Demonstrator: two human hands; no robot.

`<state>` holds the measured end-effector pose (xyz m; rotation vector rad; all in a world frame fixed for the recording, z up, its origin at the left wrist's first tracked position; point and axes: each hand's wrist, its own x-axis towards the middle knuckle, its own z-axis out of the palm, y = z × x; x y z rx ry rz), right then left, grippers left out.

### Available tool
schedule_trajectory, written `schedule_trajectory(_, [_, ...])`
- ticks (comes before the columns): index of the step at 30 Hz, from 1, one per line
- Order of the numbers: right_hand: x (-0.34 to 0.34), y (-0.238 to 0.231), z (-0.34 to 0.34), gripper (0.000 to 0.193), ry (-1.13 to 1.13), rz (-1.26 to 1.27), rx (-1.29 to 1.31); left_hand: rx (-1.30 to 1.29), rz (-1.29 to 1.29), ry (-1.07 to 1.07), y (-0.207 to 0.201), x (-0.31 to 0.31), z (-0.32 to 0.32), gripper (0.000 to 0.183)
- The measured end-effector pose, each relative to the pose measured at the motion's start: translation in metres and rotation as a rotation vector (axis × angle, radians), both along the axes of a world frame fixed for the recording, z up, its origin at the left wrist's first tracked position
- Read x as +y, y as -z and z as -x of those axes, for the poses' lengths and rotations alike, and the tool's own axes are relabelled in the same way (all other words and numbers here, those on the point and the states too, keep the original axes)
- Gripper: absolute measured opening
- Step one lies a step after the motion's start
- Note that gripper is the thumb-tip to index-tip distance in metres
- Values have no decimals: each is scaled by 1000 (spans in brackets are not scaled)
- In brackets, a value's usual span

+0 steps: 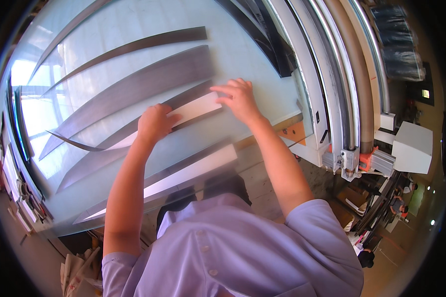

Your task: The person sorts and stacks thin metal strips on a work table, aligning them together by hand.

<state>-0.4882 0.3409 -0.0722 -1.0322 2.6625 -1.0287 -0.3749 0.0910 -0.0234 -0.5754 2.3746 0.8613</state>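
Note:
My left hand is closed over a long white strip, with thumb and fingers at its edges. This strip lies along a dark grey curved strip on the pale glossy table. At the strip's right end, my right hand has thumb and forefinger apart, its fingertips at the end of the two strips. Beyond the left hand, a thin dark strip curls up off the surface. Nearer my body lies another white strip on dark material.
Farther back lie a wide grey strip and a narrow dark one. Dark bars rest at the far right. A long machine gantry with rails borders the table's right side. Other people are at the lower right.

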Motion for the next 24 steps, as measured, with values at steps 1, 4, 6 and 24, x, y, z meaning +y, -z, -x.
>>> schedule_trajectory(1, [0, 1, 0, 34, 2, 3, 0, 65, 127, 63, -1, -2, -10, 32])
schedule_trajectory(4, [0, 1, -1, 34, 11, -7, 7, 32, 226, 52, -6, -33, -42, 37])
schedule_trajectory(6, [0, 0, -2, 34, 15, -22, -2, -46, 189, -61, -6, -74, -74, 38])
schedule_trajectory(24, [-8, -11, -8, 41, 25, -109, -57, -6, 200, -390, -12, -199, -206, 29])
